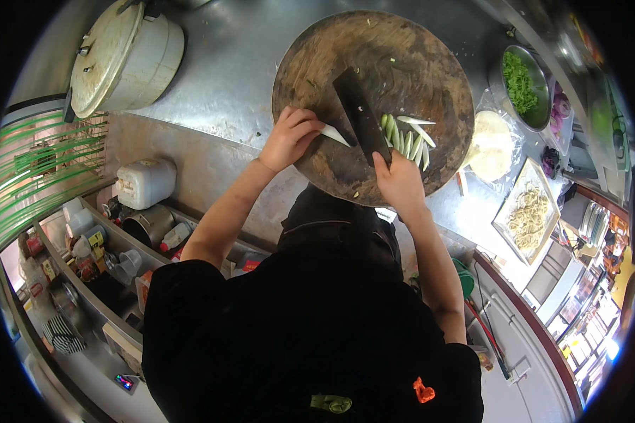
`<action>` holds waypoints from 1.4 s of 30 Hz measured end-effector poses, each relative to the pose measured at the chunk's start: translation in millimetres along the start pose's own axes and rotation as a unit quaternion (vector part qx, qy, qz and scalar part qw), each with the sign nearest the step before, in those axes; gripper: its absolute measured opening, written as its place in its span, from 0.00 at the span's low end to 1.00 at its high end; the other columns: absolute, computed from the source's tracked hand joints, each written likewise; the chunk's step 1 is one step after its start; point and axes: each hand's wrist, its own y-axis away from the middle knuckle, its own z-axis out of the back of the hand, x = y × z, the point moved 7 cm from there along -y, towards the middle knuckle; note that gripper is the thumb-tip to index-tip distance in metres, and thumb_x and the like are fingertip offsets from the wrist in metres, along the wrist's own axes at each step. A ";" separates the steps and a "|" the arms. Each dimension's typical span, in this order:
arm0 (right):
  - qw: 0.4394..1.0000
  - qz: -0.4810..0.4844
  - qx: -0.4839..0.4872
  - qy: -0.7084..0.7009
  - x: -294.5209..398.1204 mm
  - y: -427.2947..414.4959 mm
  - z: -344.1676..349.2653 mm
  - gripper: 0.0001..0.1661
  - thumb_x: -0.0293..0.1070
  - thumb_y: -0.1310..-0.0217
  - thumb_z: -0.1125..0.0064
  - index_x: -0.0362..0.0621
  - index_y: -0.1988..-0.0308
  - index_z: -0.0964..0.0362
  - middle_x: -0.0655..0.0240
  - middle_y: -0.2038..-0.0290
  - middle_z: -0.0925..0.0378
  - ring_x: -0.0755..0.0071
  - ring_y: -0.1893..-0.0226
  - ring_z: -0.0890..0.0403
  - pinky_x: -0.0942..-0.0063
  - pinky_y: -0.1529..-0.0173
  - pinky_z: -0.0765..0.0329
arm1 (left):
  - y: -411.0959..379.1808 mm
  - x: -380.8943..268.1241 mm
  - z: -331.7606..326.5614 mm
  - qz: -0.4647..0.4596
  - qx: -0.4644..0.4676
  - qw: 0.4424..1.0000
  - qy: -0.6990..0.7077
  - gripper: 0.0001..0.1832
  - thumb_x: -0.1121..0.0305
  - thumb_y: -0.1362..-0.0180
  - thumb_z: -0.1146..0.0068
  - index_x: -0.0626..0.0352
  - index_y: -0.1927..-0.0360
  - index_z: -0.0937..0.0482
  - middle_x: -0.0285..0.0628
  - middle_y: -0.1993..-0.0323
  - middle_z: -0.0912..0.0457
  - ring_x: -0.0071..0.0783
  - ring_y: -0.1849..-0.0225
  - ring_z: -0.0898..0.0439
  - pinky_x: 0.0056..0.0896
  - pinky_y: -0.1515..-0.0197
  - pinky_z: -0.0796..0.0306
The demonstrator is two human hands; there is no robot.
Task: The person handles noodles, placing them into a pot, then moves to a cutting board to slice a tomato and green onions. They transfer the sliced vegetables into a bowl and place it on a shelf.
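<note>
A round wooden chopping block (402, 42) stands on the steel counter in front of me. My right hand (400, 180) grips the near end of a dark cleaver (361, 111), whose blade points away across the middle of the block. At the block's left edge my left hand (292, 136) holds a pale, pointed piece of vegetable (335, 135) between its fingertips, with the tip towards the blade. Several slanted green and white vegetable slices (410, 140) lie right of the cleaver. Small scraps are scattered over the wood. The cleaver's handle is mostly hidden by my right hand.
A large lidded metal pot (148, 63) stands at the upper left. To the right are a steel bowl of chopped greens (519, 84), a pale round item in plastic wrap (491, 145) and a tray of noodle-like strips (529, 214). A white jerrycan (146, 182) sits lower left.
</note>
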 end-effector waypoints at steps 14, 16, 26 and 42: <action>0.985 0.077 0.066 0.141 26.9 -3.4 -11.8 0.19 0.43 0.36 0.47 0.37 0.72 0.29 0.47 0.80 0.24 0.40 0.76 0.21 0.51 0.69 0.23 | -3.9 -7.3 -14.8 -0.027 0.024 0.998 0.056 0.11 0.80 0.54 0.36 0.58 0.65 0.19 0.40 0.64 0.23 0.44 0.59 0.27 0.38 0.55 0.31; 0.991 0.072 0.040 0.102 15.7 -8.9 -9.3 0.21 0.44 0.36 0.47 0.35 0.72 0.29 0.45 0.79 0.24 0.39 0.75 0.21 0.50 0.67 0.24 | -3.2 -12.3 -10.0 -0.031 0.010 0.999 0.033 0.11 0.80 0.55 0.36 0.58 0.65 0.19 0.40 0.64 0.23 0.43 0.59 0.26 0.38 0.56 0.31; 0.975 0.090 0.109 0.168 39.1 12.4 18.2 0.21 0.43 0.36 0.47 0.36 0.73 0.28 0.49 0.82 0.25 0.41 0.77 0.21 0.52 0.70 0.24 | 5.5 -3.0 -11.6 -0.025 -0.025 0.998 0.044 0.09 0.82 0.57 0.36 0.61 0.70 0.19 0.40 0.65 0.22 0.43 0.62 0.24 0.38 0.60 0.29; 0.983 0.063 0.132 0.115 31.6 0.0 14.8 0.23 0.46 0.36 0.48 0.34 0.73 0.28 0.45 0.80 0.25 0.39 0.74 0.21 0.50 0.66 0.25 | 7.2 0.4 -12.1 -0.012 -0.046 0.998 0.042 0.10 0.83 0.56 0.38 0.61 0.68 0.19 0.42 0.63 0.21 0.42 0.62 0.21 0.35 0.61 0.27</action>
